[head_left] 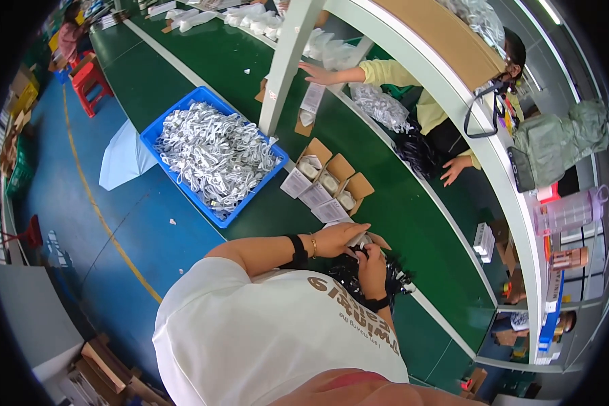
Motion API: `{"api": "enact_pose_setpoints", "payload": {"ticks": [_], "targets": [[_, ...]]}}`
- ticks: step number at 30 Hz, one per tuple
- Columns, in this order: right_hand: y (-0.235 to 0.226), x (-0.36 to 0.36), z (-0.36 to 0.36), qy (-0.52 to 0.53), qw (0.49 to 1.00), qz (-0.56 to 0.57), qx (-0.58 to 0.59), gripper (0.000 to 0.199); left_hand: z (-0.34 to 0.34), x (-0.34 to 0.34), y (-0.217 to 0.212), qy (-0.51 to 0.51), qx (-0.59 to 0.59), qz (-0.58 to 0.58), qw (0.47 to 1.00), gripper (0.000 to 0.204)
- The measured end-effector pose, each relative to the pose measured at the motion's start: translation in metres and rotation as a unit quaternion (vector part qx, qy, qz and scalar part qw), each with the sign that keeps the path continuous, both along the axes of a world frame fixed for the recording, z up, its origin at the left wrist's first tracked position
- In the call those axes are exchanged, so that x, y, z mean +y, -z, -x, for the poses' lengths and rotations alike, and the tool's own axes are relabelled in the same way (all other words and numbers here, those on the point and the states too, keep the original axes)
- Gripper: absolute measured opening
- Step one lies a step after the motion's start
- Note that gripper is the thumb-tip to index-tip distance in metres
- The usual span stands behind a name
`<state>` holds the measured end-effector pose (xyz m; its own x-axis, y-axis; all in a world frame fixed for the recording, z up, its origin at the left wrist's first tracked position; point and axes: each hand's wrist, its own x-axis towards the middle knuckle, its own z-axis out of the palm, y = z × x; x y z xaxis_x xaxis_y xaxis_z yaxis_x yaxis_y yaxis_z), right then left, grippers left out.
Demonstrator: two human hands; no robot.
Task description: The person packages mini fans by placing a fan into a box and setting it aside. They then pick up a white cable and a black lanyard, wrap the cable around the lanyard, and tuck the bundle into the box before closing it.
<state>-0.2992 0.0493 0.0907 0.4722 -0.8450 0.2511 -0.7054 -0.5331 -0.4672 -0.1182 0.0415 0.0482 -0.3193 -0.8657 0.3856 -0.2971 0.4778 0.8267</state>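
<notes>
My left hand (pixel 338 239), with a black band and a bracelet on its wrist, closes over a small pale item (pixel 363 239) at the table's near side. From below, my right hand (pixel 372 269) meets it with bent fingers; most of the item is hidden between the hands. Under and around them spreads a tangle of glossy black strips (pixel 342 276). Just beyond my left hand stand several small white boxes (pixel 315 196) in a row, their brown flaps up, with white rounded items (pixel 329 181) inside.
A blue bin (pixel 183 181) heaped with white coiled cables (pixel 213 155) sits to the left on the green table (pixel 413 223). A white post (pixel 284 68) rises beside it. Across the table, a co-worker's hand (pixel 321 74) reaches toward a box. An overhead shelf holds a clear bottle (pixel 568 215).
</notes>
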Motion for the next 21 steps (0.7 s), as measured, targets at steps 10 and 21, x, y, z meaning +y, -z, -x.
{"api": "enact_pose_setpoints", "payload": {"ticks": [10,21], "targets": [[-0.042,-0.014,-0.031,-0.048,0.984,0.05,0.165,0.014,-0.009,0.002,0.0,0.031,-0.02,-0.005,0.999,0.078],[-0.02,0.007,-0.048,-0.061,0.965,0.066,0.245,0.029,-0.023,0.003,0.011,-0.006,0.035,-0.069,0.997,0.078]]}}
